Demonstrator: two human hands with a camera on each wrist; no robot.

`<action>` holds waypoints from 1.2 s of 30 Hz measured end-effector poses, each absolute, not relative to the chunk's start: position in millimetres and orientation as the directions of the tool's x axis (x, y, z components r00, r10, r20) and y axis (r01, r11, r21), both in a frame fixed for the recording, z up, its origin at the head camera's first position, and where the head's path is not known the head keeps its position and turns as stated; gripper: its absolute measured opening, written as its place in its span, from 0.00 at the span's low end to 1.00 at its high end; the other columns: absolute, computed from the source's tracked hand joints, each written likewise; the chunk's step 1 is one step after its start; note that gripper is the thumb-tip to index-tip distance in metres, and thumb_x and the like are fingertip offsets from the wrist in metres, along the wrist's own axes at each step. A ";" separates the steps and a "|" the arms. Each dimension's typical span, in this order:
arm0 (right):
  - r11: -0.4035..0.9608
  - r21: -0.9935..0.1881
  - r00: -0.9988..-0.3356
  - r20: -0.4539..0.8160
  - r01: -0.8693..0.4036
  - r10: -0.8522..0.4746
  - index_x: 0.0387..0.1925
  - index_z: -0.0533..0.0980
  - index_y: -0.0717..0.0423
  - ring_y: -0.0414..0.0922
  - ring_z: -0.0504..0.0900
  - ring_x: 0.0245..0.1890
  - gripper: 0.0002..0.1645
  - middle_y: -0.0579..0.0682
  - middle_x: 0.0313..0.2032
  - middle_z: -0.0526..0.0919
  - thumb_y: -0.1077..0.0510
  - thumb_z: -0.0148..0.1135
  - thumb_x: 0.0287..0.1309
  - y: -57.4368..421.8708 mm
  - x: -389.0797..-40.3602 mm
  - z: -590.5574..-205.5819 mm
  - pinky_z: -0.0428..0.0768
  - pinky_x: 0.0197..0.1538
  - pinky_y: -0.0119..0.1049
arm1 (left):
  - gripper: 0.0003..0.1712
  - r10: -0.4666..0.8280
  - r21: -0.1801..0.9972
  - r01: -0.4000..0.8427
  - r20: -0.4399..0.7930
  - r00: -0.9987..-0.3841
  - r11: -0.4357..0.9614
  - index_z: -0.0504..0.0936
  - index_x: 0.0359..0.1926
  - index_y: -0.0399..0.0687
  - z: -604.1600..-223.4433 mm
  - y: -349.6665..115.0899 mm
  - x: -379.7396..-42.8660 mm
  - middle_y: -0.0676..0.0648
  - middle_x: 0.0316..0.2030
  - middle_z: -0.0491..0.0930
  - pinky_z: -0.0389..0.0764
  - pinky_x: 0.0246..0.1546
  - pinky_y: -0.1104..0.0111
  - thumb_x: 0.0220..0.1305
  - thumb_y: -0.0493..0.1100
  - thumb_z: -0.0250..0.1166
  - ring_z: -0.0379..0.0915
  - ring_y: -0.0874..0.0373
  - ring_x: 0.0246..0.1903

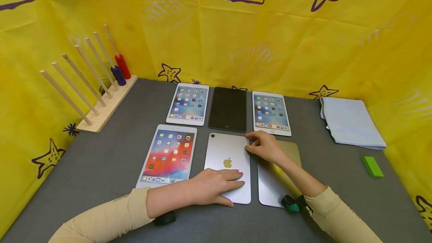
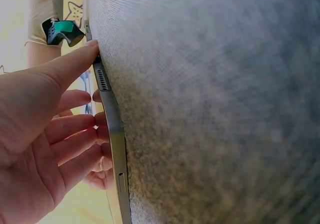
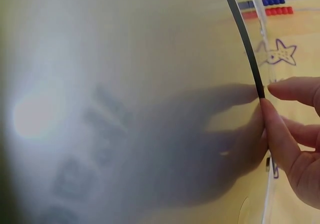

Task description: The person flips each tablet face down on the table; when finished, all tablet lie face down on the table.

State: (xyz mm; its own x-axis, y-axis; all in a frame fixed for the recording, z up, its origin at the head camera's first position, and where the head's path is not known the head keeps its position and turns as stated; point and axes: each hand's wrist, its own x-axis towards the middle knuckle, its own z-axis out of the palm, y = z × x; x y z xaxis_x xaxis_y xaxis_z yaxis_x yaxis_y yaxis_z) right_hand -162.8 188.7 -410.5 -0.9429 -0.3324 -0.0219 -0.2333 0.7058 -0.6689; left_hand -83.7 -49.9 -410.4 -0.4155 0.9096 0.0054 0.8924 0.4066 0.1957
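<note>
As both hands [image 1: 214, 186] [image 1: 266, 147] touch it, the silver tablet [image 1: 229, 151] lies under the left.

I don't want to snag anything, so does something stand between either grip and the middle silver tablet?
Nothing visible does: the left grip rests on the silver tablet, and the right grip touches its upper right edge. The gold tablet lies beside it, not between.

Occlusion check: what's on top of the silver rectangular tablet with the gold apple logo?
On the silver tablet: bare left hand across its lower part; bare right hand at its upper right edge. Patch under left hand covered; underside hidden.
</note>
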 end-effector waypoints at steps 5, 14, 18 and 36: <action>0.707 -0.671 -0.941 -0.040 -0.223 -0.335 0.52 0.79 0.63 0.44 0.79 0.32 0.23 0.58 0.45 0.80 0.61 0.70 0.54 189.3 -163.8 -411.4 0.78 0.33 0.34 | 0.35 0.908 0.200 0.891 0.006 -0.418 0.409 0.72 0.67 0.55 -410.7 -50.2 -82.6 0.50 0.67 0.68 0.76 0.54 0.66 0.63 0.63 0.62 0.61 0.59 0.67; 0.629 -0.768 -0.939 -0.115 -0.122 -0.323 0.56 0.77 0.60 0.45 0.81 0.35 0.25 0.57 0.49 0.80 0.59 0.68 0.57 192.3 -161.8 -407.2 0.78 0.34 0.36 | 0.28 0.902 0.287 0.865 0.008 -0.431 0.411 0.77 0.63 0.55 -409.3 -51.1 -84.7 0.50 0.65 0.71 0.72 0.60 0.64 0.66 0.59 0.62 0.62 0.59 0.67; 0.552 -0.831 -0.940 -0.126 -0.075 -0.316 0.57 0.76 0.59 0.46 0.81 0.36 0.24 0.57 0.46 0.81 0.59 0.67 0.59 191.8 -159.7 -405.7 0.78 0.38 0.38 | 0.21 0.889 0.387 0.826 0.033 -0.457 0.410 0.81 0.57 0.56 -408.2 -52.8 -85.7 0.55 0.59 0.76 0.72 0.59 0.67 0.67 0.56 0.62 0.67 0.64 0.62; 0.119 -0.965 -0.865 -0.263 0.235 -0.426 0.66 0.65 0.68 0.58 0.72 0.61 0.29 0.65 0.65 0.68 0.64 0.55 0.65 134.7 -146.4 -396.9 0.76 0.59 0.44 | 0.11 0.622 0.877 0.348 0.075 -0.780 0.330 0.85 0.48 0.46 -399.4 -115.3 -101.9 0.51 0.42 0.85 0.81 0.45 0.67 0.67 0.43 0.63 0.79 0.64 0.40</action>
